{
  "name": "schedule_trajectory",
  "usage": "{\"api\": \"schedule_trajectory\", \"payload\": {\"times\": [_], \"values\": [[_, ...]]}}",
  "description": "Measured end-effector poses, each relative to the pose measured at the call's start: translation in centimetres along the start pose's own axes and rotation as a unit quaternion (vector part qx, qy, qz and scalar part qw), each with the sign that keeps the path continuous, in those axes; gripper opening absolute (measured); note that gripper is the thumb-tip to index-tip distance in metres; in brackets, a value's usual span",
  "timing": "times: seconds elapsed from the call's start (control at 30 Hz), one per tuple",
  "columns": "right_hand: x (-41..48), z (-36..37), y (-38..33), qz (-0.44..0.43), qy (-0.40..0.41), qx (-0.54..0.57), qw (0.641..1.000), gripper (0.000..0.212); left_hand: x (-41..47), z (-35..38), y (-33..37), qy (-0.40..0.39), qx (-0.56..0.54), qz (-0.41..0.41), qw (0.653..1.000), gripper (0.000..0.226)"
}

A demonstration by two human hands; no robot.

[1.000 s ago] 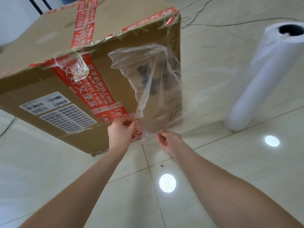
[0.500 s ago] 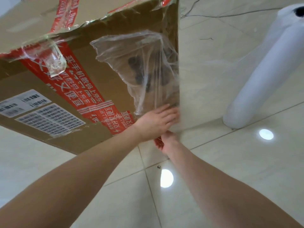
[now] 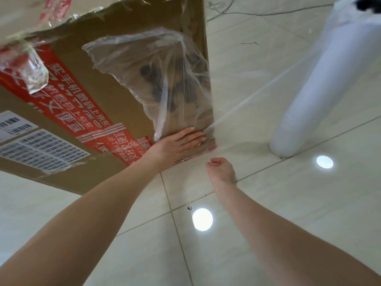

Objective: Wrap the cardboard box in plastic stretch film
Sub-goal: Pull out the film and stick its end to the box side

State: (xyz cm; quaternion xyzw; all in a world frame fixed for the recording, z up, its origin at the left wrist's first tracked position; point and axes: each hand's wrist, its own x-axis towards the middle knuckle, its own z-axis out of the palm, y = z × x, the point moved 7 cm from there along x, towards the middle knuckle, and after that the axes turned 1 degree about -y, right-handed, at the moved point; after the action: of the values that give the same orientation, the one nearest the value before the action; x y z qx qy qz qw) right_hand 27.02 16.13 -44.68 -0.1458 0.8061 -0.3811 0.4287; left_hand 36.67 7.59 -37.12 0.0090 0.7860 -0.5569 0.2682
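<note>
A big cardboard box [image 3: 107, 65] with red printed tape stands on the tiled floor at upper left. A crumpled end of clear stretch film [image 3: 156, 79] clings to its near face by the right corner. From that corner a thin sheet of film [image 3: 247, 100] runs to the white film roll [image 3: 321, 83], which stands upright on the right. My left hand [image 3: 177, 143] lies flat with straight fingers, pressing the film onto the box's lower right corner. My right hand [image 3: 221, 170] hovers just below that corner, loosely curled, with nothing visible in it.
Barcode labels [image 3: 41, 149] are stuck on the box's lower left. Thin cables [image 3: 257, 14] trail over the floor behind the box. Two ceiling-light reflections [image 3: 202, 219] shine on the glossy tiles between me and the roll.
My left hand went from pinching the film's lower edge to lying flat on it near the corner. My right hand let go of the film and drew back from the box.
</note>
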Motion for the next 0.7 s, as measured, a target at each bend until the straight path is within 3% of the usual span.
{"api": "schedule_trajectory", "payload": {"times": [0.13,0.2,0.33,0.47,0.7], "values": [[0.0,-0.7,-0.4,-0.034,-0.014,-0.036,0.999,0.021,-0.3,0.0,0.5,-0.002,-0.027,0.008,1.0,0.073],[-0.1,-0.9,-0.7,-0.079,-0.013,-0.134,0.988,0.025,-0.3,0.6,0.3,-0.015,-0.009,0.006,1.0,0.077],[-0.6,-1.1,-1.5,-0.217,0.024,-0.355,0.909,0.033,0.0,0.8,0.5,-0.037,-0.007,0.007,0.999,0.078],[-1.1,-1.7,-2.0,-0.285,0.033,-0.458,0.842,0.038,-0.1,0.3,1.4,-0.033,-0.022,0.021,0.999,0.071],[-1.7,-1.7,-1.6,-0.319,0.003,-0.519,0.793,0.042,-0.3,1.4,1.7,-0.056,-0.02,0.029,0.998,0.078]]}}
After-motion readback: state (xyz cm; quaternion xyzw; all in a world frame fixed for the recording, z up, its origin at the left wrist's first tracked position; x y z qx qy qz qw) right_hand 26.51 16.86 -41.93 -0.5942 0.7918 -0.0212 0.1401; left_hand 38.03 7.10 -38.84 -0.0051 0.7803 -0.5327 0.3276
